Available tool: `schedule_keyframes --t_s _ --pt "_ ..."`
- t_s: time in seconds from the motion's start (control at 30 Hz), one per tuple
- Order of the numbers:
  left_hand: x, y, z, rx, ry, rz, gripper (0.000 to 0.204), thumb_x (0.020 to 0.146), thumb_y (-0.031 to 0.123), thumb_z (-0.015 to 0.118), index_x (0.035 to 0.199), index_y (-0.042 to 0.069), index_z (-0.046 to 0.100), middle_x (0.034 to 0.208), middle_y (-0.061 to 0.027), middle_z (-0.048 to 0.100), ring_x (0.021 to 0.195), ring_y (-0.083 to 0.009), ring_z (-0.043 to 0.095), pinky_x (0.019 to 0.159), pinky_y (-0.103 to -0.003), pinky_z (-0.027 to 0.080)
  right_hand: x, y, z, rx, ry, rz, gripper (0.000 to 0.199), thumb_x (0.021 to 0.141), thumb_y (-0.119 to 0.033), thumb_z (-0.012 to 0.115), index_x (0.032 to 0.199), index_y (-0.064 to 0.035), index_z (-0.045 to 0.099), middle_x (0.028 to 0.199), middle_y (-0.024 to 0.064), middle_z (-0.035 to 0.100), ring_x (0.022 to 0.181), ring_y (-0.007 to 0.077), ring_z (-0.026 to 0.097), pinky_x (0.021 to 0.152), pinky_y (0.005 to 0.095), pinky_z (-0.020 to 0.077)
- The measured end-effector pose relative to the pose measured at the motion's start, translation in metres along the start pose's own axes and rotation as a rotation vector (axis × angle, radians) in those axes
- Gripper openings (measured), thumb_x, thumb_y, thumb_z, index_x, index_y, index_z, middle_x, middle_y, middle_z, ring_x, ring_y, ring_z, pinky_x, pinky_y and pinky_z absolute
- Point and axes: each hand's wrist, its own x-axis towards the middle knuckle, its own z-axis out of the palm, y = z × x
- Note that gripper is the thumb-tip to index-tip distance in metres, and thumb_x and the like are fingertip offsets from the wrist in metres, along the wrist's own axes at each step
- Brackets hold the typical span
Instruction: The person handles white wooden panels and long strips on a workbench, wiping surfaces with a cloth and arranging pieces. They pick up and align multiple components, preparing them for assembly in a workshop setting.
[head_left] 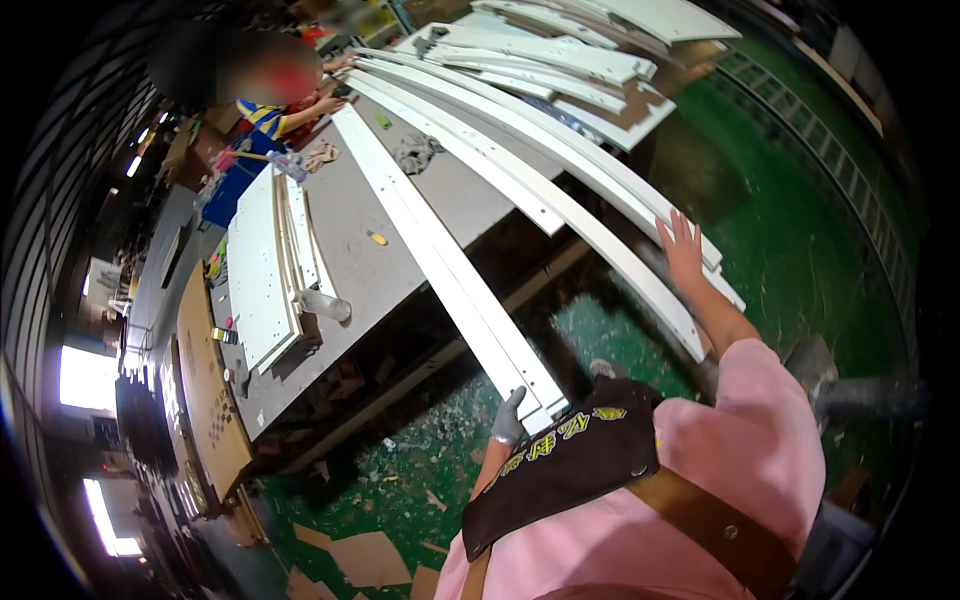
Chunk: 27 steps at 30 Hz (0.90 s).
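My left hand [508,418], in a grey glove, grips the near end of a long white board [430,240] that runs from me across the grey workbench [350,235]. My bare right hand [682,248] lies flat, fingers spread, on the ends of several other long white boards [560,165] that overhang the bench edge. I wear a pink top and a dark apron.
Another person in blue and yellow [262,115] works at the bench's far end. White panels [262,265] lie stacked at the left, more white boards [560,55] piled at the far right. Rags, a plastic bottle and small items sit on the bench. Cardboard scraps litter the green floor [800,230].
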Motion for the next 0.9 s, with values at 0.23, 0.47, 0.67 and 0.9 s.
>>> schedule_keyframes --t_s 0.23,0.47,0.67,0.9 --pt "-0.012 0.006 0.019 -0.082 0.02 -0.011 0.04 0.093 0.024 0.062 0.128 0.003 0.057 0.117 -0.012 0.066 0.105 -0.0285 0.065 0.091 -0.044 0.054 0.021 0.0 0.003 -0.108 -0.084 -0.199 0.097 0.076 -0.008 0.07 0.155 -0.0253 0.016 0.162 0.0124 0.012 0.145 0.0351 0.023 0.102 0.056 0.0397" --pt "-0.005 0.001 0.009 -0.055 -0.01 0.009 0.041 0.093 0.026 0.064 0.126 0.003 0.058 0.118 -0.0113 0.066 0.106 -0.027 0.065 0.092 -0.043 0.053 0.029 0.01 -0.043 0.087 -0.273 -0.229 0.109 0.069 -0.001 0.073 0.156 -0.0257 0.012 0.138 0.0183 0.043 0.121 0.0352 0.05 0.077 0.0449 0.0554" --pt "-0.002 -0.001 0.01 -0.007 0.041 0.032 0.044 0.092 0.028 0.064 0.128 0.004 0.057 0.119 -0.0115 0.065 0.107 -0.0273 0.063 0.093 -0.044 0.052 0.034 0.033 -0.069 0.405 -0.088 -0.183 0.079 0.07 -0.005 0.068 0.143 -0.0146 0.039 0.092 0.0202 0.064 0.082 0.0398 0.064 0.074 0.0462 0.0525" --pt "0.009 -0.009 -0.01 0.017 0.016 0.053 0.06 0.091 0.034 0.067 0.137 0.0 0.049 0.132 -0.0126 0.058 0.118 -0.0237 0.057 0.096 -0.038 0.049 0.006 -0.029 -0.113 0.96 -0.287 -0.248 0.04 0.071 -0.019 0.077 0.107 -0.0069 0.065 0.094 0.0173 0.069 0.088 0.0336 0.068 0.078 0.0406 0.0528"
